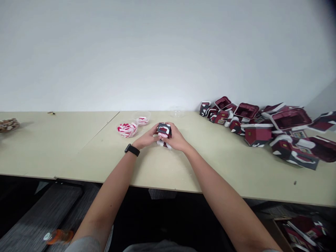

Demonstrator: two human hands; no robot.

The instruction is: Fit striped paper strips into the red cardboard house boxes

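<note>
At the middle of the table I hold a small toy house (165, 128) between both hands. It has a dark grey roof with white snow-like trim and maroon walls. My left hand (147, 138), with a black watch on the wrist, is closed on its left side. From the right, the fingers and thumb of my right hand (177, 139) wrap round it. A red-and-white striped piece (163, 135) lies against the roof's front edge, close to both thumbs. Left of my hands, a clear bowl (119, 128) holds several such striped pieces, and a second clear bowl (148, 115) behind it holds more.
Several maroon houses (258, 134) are heaped along the table's right side. A clear dish (177, 113) stands near the wall. Brown pieces (9, 124) sit at far left. Below the table are a box of houses (301, 231) and an orange bottle (59, 236).
</note>
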